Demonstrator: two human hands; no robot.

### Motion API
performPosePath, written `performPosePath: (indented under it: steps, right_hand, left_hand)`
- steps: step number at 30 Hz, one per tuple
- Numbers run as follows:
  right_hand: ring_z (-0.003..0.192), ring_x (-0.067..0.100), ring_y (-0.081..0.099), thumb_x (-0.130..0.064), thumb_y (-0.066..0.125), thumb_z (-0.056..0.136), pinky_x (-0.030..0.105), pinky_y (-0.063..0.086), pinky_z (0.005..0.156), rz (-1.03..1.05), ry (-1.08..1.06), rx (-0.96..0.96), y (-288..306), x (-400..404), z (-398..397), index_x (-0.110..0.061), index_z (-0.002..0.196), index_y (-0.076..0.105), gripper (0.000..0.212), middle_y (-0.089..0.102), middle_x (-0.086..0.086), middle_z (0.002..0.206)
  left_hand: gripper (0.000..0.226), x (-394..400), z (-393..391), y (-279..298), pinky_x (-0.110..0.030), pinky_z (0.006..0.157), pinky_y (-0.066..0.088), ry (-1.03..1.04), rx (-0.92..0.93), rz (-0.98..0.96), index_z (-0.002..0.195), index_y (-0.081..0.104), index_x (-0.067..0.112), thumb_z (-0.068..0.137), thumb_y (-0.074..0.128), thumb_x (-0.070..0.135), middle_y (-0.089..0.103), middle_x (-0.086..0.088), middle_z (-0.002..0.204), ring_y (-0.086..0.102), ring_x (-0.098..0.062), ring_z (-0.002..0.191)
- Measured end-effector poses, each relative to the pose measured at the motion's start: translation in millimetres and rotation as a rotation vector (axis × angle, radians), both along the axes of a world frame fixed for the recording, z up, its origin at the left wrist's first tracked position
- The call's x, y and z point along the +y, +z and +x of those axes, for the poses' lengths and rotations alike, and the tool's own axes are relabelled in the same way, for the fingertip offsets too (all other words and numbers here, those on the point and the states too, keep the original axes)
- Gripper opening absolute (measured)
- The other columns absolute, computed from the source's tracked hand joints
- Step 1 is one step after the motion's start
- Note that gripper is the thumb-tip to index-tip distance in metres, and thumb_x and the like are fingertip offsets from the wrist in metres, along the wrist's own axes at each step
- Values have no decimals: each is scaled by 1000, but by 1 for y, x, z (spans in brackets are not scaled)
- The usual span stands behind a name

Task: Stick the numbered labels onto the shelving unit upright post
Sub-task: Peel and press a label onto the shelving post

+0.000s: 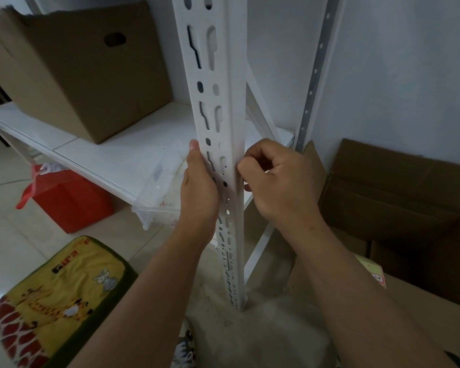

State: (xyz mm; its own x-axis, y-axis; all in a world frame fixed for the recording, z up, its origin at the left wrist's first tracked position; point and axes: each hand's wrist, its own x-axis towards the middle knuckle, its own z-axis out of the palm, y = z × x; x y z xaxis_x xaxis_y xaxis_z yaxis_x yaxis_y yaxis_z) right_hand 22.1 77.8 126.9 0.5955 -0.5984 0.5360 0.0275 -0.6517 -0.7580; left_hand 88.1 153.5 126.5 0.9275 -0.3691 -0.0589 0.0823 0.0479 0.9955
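The white slotted upright post (pixel 225 83) of the shelving unit runs down the middle of the view. My left hand (pixel 199 187) lies flat along the post's left edge, thumb pointing up, fingers hidden behind the metal. My right hand (pixel 274 179) is at the post's right edge with fingers curled, its fingertips pressing against the corner. No label shows plainly under the fingers. A small sheet with red-printed labels (pixel 379 278) lies on a box at the right.
A white shelf (pixel 112 152) carries a brown cardboard box (pixel 85 65) and a clear plastic container (pixel 162 192). A red bag (pixel 69 197) and a yellow giraffe cushion (pixel 56 301) lie on the tiled floor at left. Open cardboard boxes (pixel 398 197) stand at right.
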Motion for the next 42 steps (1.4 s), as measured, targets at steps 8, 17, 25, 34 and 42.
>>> performPosePath:
  steps: [8,17,25,34,42]
  right_hand:
    - [79,8,66,-21,57,94,13,53,59,293,58,26,-12,-19,-9,-32,80,62,18,65,-12,82]
    - [81,13,68,-16,62,90,19,55,63,352,220,-76,-3,-15,-24,-21,92,67,8,68,-8,87]
    - [69,12,64,-41,61,77,22,54,65,279,288,-54,5,-12,-33,-14,86,68,29,66,-2,75]
    - [71,16,63,-45,62,75,24,56,63,255,260,-25,3,-14,-31,-18,85,67,30,66,-3,76]
    - [70,16,63,-48,63,73,26,56,64,268,276,-6,0,-12,-30,-15,85,69,36,66,-4,75]
  left_hand:
    - [43,3,0,3,-20,67,44,26,-9,3,85,59,34,99,23,53,66,11,77,64,-6,70]
    - [30,3,-6,-11,-21,76,45,331,-586,-109,121,45,7,100,36,26,45,3,93,51,-8,86]
    - [29,7,-23,-13,-22,80,37,319,-1213,46,93,65,-3,90,51,22,60,-15,89,49,-19,89]
    - [21,8,-22,-11,-16,71,37,203,-1200,-43,79,63,-1,90,52,13,54,3,80,46,-6,78]
    - [27,10,-21,-14,-15,66,40,179,-1077,-32,78,62,-1,93,46,15,56,-1,75,50,-10,71]
